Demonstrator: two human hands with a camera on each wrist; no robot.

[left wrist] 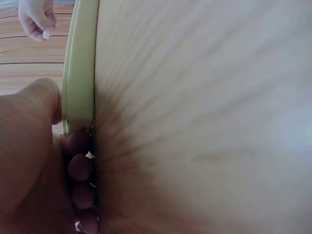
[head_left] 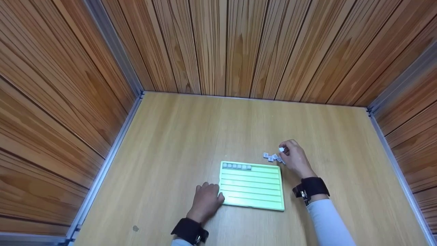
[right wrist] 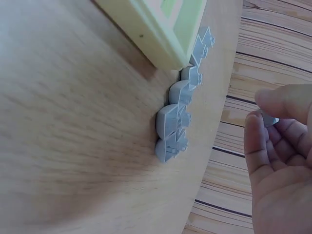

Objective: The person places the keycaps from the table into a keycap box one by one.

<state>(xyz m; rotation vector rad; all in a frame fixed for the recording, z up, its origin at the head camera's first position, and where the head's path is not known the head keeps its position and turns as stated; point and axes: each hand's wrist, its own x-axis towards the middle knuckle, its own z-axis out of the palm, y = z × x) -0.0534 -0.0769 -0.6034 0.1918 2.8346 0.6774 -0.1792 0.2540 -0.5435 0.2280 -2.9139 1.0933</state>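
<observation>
A pale green slotted board (head_left: 251,186) lies flat on the wooden table, with a short row of grey tiles (head_left: 237,166) in its top left slot. My left hand (head_left: 206,201) rests at the board's left edge (left wrist: 78,78), thumb on the rim and fingers (left wrist: 80,168) curled against its side. Beyond the board's top right corner lies a small heap of grey tiles (head_left: 272,157) (right wrist: 176,119). My right hand (head_left: 294,157) hovers just right of that heap and pinches one grey tile (head_left: 281,149) (right wrist: 267,118) between thumb and fingertips.
The table (head_left: 177,136) is boxed in by wood-panelled walls (head_left: 218,44) on three sides, with metal rails (head_left: 109,160) at the left and right edges. Black wrist bands (head_left: 310,188) sit on both arms.
</observation>
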